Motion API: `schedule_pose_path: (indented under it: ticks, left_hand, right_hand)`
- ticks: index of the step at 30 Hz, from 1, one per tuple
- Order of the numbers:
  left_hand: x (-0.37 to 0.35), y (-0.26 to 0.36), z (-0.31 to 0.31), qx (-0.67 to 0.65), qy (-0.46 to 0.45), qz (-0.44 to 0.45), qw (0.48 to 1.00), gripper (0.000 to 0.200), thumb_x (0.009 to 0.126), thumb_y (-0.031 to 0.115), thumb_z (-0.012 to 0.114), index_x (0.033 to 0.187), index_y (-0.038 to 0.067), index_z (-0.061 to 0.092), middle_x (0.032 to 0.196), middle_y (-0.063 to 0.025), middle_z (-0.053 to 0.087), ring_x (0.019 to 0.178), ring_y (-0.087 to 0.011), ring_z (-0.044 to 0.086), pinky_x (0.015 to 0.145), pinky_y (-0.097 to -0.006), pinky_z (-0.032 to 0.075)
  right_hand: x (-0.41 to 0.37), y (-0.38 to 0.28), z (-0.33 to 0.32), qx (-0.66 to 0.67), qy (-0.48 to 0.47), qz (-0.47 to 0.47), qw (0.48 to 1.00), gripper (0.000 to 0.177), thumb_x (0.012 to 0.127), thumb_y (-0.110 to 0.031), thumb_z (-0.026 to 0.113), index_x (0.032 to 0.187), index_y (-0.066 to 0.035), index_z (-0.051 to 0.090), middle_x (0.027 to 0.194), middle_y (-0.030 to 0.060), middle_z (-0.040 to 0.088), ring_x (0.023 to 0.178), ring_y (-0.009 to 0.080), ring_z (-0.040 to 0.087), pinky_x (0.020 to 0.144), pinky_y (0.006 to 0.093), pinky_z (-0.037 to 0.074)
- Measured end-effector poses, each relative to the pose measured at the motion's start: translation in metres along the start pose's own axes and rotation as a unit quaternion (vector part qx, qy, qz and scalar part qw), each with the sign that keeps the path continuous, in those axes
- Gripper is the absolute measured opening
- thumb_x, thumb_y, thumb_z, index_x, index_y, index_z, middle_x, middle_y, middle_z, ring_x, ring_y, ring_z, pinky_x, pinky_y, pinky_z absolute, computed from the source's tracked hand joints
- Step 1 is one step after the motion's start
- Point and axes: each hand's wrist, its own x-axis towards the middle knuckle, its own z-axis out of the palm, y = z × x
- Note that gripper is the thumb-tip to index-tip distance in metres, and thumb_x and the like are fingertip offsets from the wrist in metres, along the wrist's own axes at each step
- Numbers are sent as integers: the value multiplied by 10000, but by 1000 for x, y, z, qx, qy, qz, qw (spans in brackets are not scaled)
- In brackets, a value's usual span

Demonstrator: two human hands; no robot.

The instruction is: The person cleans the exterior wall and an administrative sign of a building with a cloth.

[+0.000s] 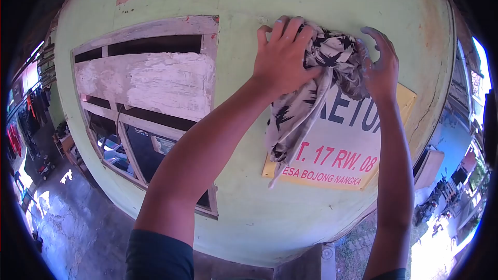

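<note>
A crumpled white-and-black patterned cloth (334,46) is bunched against the upper part of a sign (337,158), its long end hanging down over the sign's left side. My left hand (285,54) presses on the cloth's left edge, with its thumb side closed over the fabric and its fingertips bent up near the wall. At the cloth's right side is my right hand (381,65), fingers curved and apart, its inner side touching the bunched fabric. White with a yellow border, the sign bears dark and red lettering. The cloth and my hands hide its upper part.
The sign is on a pale green wall (238,176). To the left, a weathered window frame (210,88) holds a pale board and glass panes. Clothes (33,111) hang at far left. A parked motorcycle (441,197) stands at the right, beyond the wall's corner.
</note>
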Motion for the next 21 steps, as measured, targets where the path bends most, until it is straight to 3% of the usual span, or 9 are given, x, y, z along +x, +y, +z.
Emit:
schedule_pose_path:
  ticks: [1, 2, 5, 6, 9, 15, 16, 17, 21]
  left_hand:
    - [2, 2, 4, 2, -1, -1, 1000, 649, 782, 379, 847, 1314, 147, 556, 1316, -80, 521, 1285, -286, 470, 1061, -498, 313]
    - [5, 3, 8, 19, -4, 4, 1000, 649, 759, 376, 860, 1292, 142, 572, 1286, -85, 530, 1234, -285, 489, 1039, -500, 331]
    - [3, 1, 5, 38, 15, 22, 999, 640, 742, 316, 875, 1278, 126, 581, 1233, -100, 542, 1129, -299, 510, 969, -491, 375]
    - [-4, 0, 3, 19, 8, -24, 999, 617, 749, 263, 856, 1275, 110, 572, 1232, -111, 538, 1126, -331, 506, 971, -496, 385]
    - [-39, 1, -2, -6, 24, -108, 994, 607, 744, 184, 831, 1290, 97, 579, 1244, -129, 543, 1093, -361, 503, 928, -495, 420]
    - [-184, 31, 4, 37, -49, -116, 991, 551, 920, 386, 696, 1318, 33, 554, 1249, -174, 579, 1081, -383, 560, 902, -512, 464]
    - [-225, 50, 10, -185, -12, -261, 947, 565, 892, 383, 704, 1328, 47, 576, 1264, -166, 587, 1115, -385, 545, 928, -523, 443]
    - [-259, 68, 13, -393, 23, -387, 834, 583, 864, 380, 712, 1338, 62, 597, 1280, -159, 594, 1148, -387, 531, 954, -534, 423]
    - [-317, 84, -7, -172, -93, -310, 931, 689, 852, 455, 754, 1423, 122, 561, 1417, -129, 560, 1281, -359, 475, 1063, -514, 351]
  right_hand:
    - [-5, 15, 12, -159, 114, -112, 974, 294, 997, -107, 648, 1264, 14, 673, 1316, 199, 681, 1253, 348, 636, 1116, 438, 465]
    - [-12, 29, 23, -196, 120, -151, 962, 374, 998, -98, 616, 1363, -18, 619, 1344, 215, 666, 1309, 406, 596, 1151, 464, 429]
    - [-27, 31, 29, -123, 136, -128, 975, 397, 1003, -147, 621, 1380, -22, 606, 1366, 213, 661, 1331, 404, 591, 1153, 456, 428]
    - [-32, 31, 27, -20, 146, -30, 989, 431, 1004, -206, 636, 1387, -13, 599, 1384, 215, 655, 1343, 411, 589, 1148, 452, 430]
    - [-35, 33, 27, 18, 154, -49, 987, 435, 990, -215, 653, 1364, 4, 614, 1376, 218, 660, 1334, 416, 596, 1134, 447, 442]
    - [-35, 36, 27, -97, 140, -118, 978, 282, 921, -158, 707, 1135, 16, 644, 1398, 204, 657, 1327, 430, 595, 1117, 464, 455]
    - [-36, 36, 29, -106, 140, -119, 977, 261, 908, -143, 719, 1104, 11, 642, 1404, 198, 655, 1330, 427, 592, 1116, 464, 454]
    - [-36, 36, 30, -115, 140, -119, 976, 241, 895, -127, 730, 1074, 7, 641, 1410, 192, 654, 1333, 423, 590, 1116, 465, 453]
    - [-35, 37, 31, -131, 153, -114, 973, 252, 847, -90, 767, 1042, -8, 631, 1416, 180, 650, 1331, 412, 586, 1095, 464, 464]
